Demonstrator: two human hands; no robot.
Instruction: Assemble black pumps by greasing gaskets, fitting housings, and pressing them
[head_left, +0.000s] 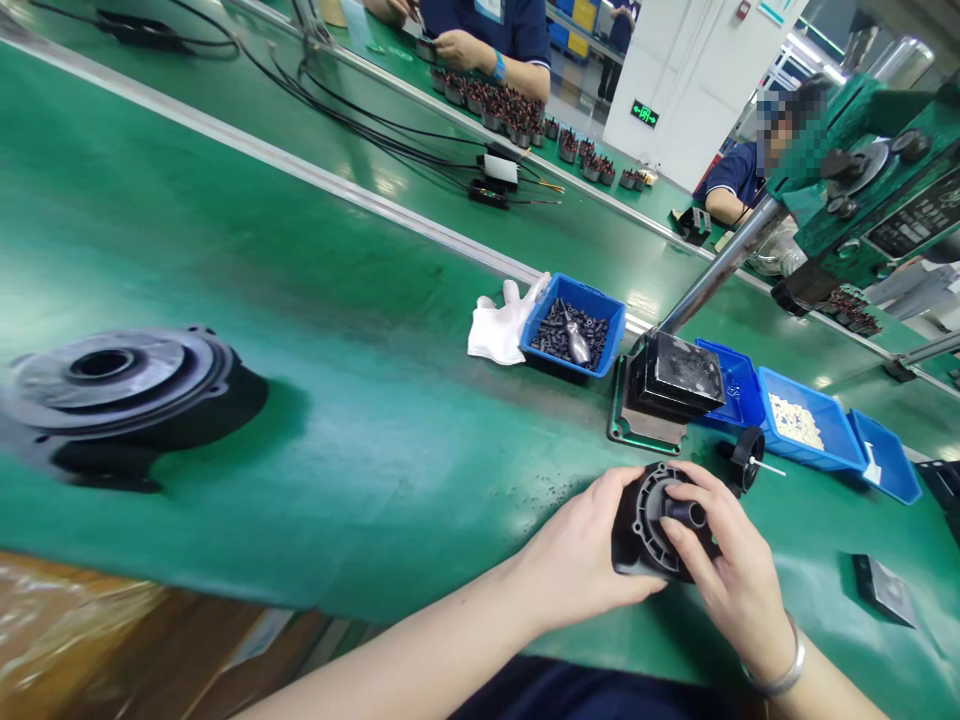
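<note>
A black plastic housing (646, 525) with a ribbed round rim is held over the near edge of the green bench. My left hand (581, 545) is closed around its left side, thumb below and fingers behind. Across its face, my right hand (731, 560) has thumb and fingers pinched around the short black tube (688, 514) at its centre. Whether that tube is a separate piece I cannot tell. Just beyond the hands lies a black round part with a thin white shaft (750, 460).
A green hand press (847, 220) with a black block (679, 372) on its base stands ahead. Blue bins hold black pieces (555, 335) and pale pieces (796, 420). A white glove (501, 325), a large black housing (142, 400) and a dark block (885, 590) lie about. Co-workers sit opposite.
</note>
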